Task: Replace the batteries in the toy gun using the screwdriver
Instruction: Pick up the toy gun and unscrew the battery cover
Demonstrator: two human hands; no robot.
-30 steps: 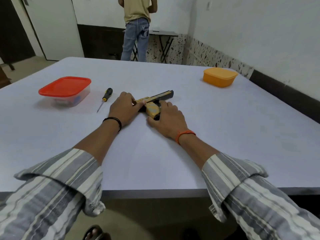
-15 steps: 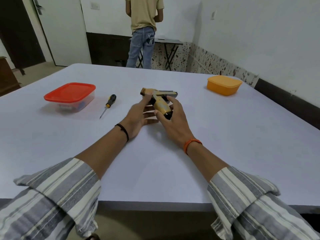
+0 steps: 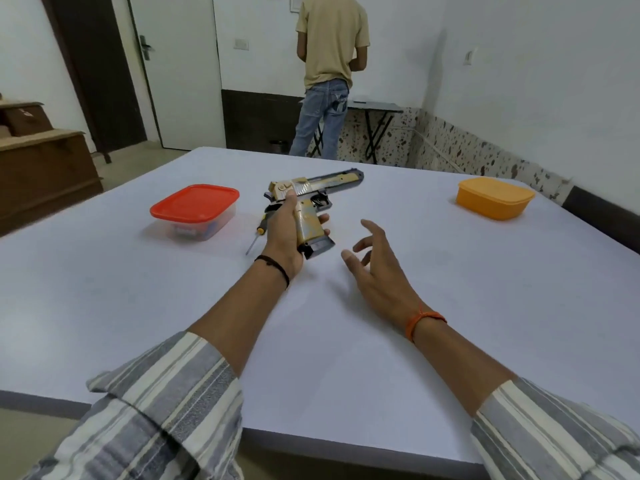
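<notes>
Head view shows my left hand wrapped around the grip of the toy gun, holding it up off the counter with the barrel pointing away and to the right and the dark base of the grip tipped toward me. I hold it this way, I think, so I can look over the grip and base for the battery cover and its screw; I cannot make out a screw or a cover from here. My right hand is empty, fingers spread and loosely curled, hovering just right of the gun and apart from it, free for the tool.

My screwdriver lies on the counter just behind my left hand, partly hidden by it, tip toward me. It sits close so I can reach it without putting the gun down. 2 lidded tubs flank the work: the red-lidded tub near the screwdriver on the left, the orange tub well off to the right. What they hold I cannot tell. No step on the batteries is done yet, by my reckoning.
</notes>
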